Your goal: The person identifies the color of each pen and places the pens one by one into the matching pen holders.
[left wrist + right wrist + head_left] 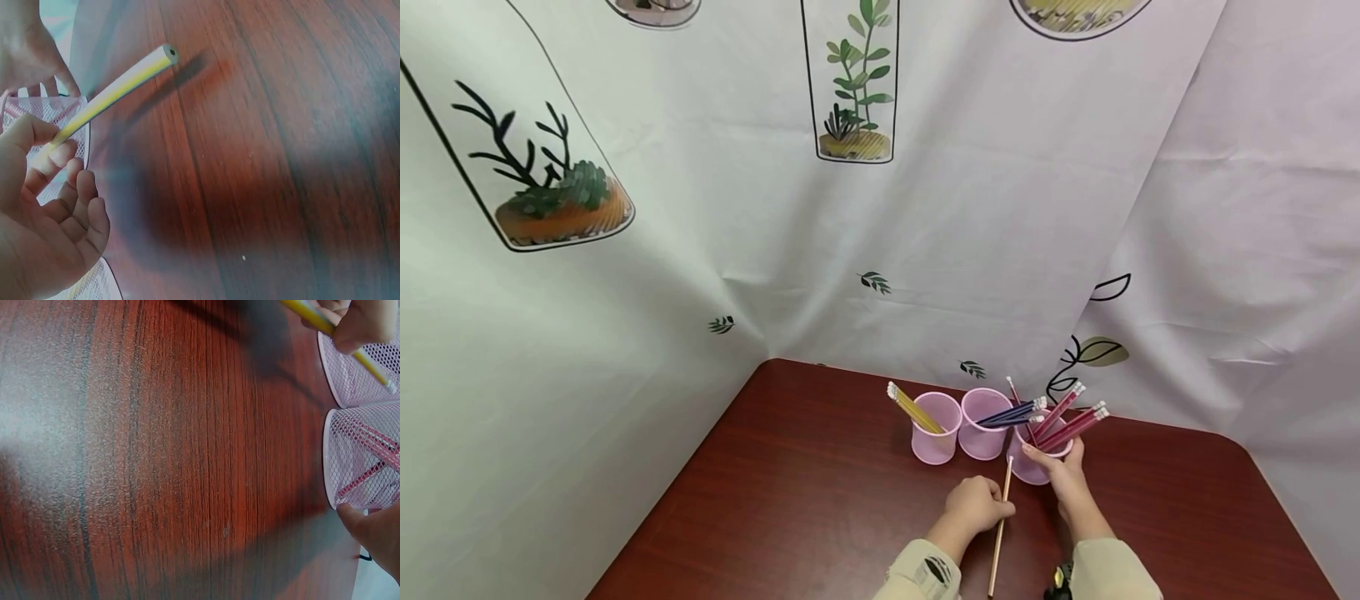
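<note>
In the head view my left hand (pixel 976 504) pinches a yellow pencil (pixel 997 550) between thumb and fingers, its white eraser end toward the cups. The left wrist view has the pencil's unsharpened end (pixel 159 60) over the table. My right hand (pixel 1070 479) holds the rightmost pink mesh pencil cup (pixel 1026 468), thumb on the near side and fingers round the right. Red pencils (pixel 1063 433) lean inside that cup. Beside it, the middle pink cup (pixel 981 443) has dark blue pencils (pixel 1009 415). Several yellow pencils (pixel 917 410) lean in the left pink cup (pixel 934 450).
The three cups stand in a row near the back edge of the dark red wooden table (pixel 760 483). Behind and to the left hangs a white cloth (pixel 985 208) printed with plants. A small black and yellow object (pixel 1060 579) shows by the right sleeve.
</note>
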A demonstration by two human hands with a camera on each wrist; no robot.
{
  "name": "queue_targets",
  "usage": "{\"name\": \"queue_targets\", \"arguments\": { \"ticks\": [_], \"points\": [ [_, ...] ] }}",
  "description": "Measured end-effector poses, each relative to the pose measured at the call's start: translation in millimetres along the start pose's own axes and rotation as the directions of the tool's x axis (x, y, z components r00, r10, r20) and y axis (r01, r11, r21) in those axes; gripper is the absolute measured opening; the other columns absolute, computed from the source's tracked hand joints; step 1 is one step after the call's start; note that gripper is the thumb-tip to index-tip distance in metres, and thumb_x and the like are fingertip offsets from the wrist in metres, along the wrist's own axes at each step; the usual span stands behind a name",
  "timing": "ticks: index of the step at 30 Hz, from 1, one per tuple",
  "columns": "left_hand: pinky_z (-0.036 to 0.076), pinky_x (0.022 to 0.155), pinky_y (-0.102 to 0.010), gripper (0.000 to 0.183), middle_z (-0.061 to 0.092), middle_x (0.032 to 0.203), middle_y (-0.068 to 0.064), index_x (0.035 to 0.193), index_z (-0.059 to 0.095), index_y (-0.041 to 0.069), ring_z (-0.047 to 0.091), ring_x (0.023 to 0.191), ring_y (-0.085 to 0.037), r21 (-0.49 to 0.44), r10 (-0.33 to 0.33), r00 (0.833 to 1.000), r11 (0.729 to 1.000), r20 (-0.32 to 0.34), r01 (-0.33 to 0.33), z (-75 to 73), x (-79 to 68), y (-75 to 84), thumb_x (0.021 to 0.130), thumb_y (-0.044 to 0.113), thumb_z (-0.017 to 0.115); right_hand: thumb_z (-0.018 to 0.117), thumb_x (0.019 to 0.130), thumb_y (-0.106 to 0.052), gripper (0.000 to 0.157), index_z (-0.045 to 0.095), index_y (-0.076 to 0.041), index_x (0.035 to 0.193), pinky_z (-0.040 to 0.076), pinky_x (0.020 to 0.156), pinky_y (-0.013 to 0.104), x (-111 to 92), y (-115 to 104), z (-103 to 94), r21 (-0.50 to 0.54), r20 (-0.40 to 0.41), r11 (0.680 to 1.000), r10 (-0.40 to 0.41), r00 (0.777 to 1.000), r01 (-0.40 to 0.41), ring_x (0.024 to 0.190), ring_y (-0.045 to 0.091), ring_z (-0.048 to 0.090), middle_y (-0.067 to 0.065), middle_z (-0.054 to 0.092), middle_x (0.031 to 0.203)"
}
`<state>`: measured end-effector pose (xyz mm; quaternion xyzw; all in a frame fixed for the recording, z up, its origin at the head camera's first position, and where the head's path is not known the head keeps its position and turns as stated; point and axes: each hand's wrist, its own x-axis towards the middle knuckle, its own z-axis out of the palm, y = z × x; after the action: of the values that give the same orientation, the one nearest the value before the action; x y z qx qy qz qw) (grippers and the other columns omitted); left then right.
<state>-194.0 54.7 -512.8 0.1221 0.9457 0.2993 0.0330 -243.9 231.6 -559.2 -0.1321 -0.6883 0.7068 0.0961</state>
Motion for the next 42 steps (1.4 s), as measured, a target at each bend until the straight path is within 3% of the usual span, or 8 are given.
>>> {"name": "queue_targets", "arguments": {
  "ticks": [8,19,26,31,35,42],
  "points": [
    [0.032,0.047,-0.020,0.019,0.046,0.052,0.014,0.056,0.058,0.021,0.041,0.049,-0.005,-0.102,0.029,0.999,0.994,-0.031,-0.032,-5.6,2.4,-5.1,0.066,0.031,0.071,0.076,0.074,-0.027,0.103,0.003,-0.010,0.145,0.014,0.107,0.036,-10.2,-8.8,2.1,-0.023,-0.002,0.999,-0.041,0.999,0.041,0.128,0.031,0.019,0.021,0.015,0.144],
    [0.032,0.047,-0.014,0.009,0.048,0.053,0.018,0.061,0.065,0.018,0.039,0.049,0.003,-0.267,0.111,0.985,0.953,-0.132,-0.144,-13.5,6.9,-6.3,0.067,0.022,0.070,0.080,0.067,-0.030,0.109,0.005,-0.015,0.144,0.016,0.107,0.040,1.8,4.2,-1.0,0.007,-0.013,1.000,-0.007,1.000,0.007,0.128,0.027,0.021,0.013,0.018,0.144],
    [0.036,0.051,-0.010,0.006,0.052,0.055,0.015,0.065,0.067,0.013,0.041,0.051,0.006,-0.359,0.131,0.958,0.908,-0.254,-0.219,-19.0,12.4,-3.7,0.067,0.016,0.073,0.080,0.068,-0.026,0.108,0.005,-0.014,0.145,0.014,0.108,0.040,4.7,3.9,-0.1,0.020,-0.017,1.000,-0.002,1.000,0.002,0.130,0.027,0.019,0.013,0.018,0.145],
    [0.039,0.050,-0.009,0.006,0.055,0.057,0.009,0.064,0.067,0.008,0.043,0.052,0.007,-0.413,0.157,0.920,0.857,-0.360,-0.308,-25.4,17.7,-1.1,0.067,0.009,0.071,0.078,0.069,-0.023,0.105,0.006,-0.013,0.145,0.014,0.108,0.039,3.9,2.3,0.3,0.010,-0.022,1.000,-0.006,1.000,0.006,0.130,0.026,0.018,0.013,0.017,0.145],
    [0.041,0.050,-0.010,0.007,0.058,0.058,0.007,0.065,0.066,0.007,0.044,0.053,0.007,-0.430,0.153,0.896,0.835,-0.417,-0.342,-32.8,22.0,0.6,0.069,0.007,0.071,0.079,0.069,-0.023,0.106,0.006,-0.012,0.145,0.015,0.107,0.038,2.9,1.8,0.7,0.011,-0.024,1.000,-0.010,1.000,0.011,0.130,0.026,0.019,0.013,0.018,0.144],
    [0.042,0.052,-0.013,0.011,0.056,0.061,0.009,0.077,0.068,0.008,0.045,0.055,0.006,-0.500,0.089,0.908,0.811,-0.409,-0.304,-48.8,27.3,4.0,0.068,0.004,0.071,0.078,0.069,-0.020,0.103,0.007,-0.013,0.144,0.017,0.106,0.038,3.9,3.8,1.1,0.021,-0.030,1.000,-0.021,0.999,0.022,0.129,0.025,0.021,0.012,0.019,0.144]
  ]
}}
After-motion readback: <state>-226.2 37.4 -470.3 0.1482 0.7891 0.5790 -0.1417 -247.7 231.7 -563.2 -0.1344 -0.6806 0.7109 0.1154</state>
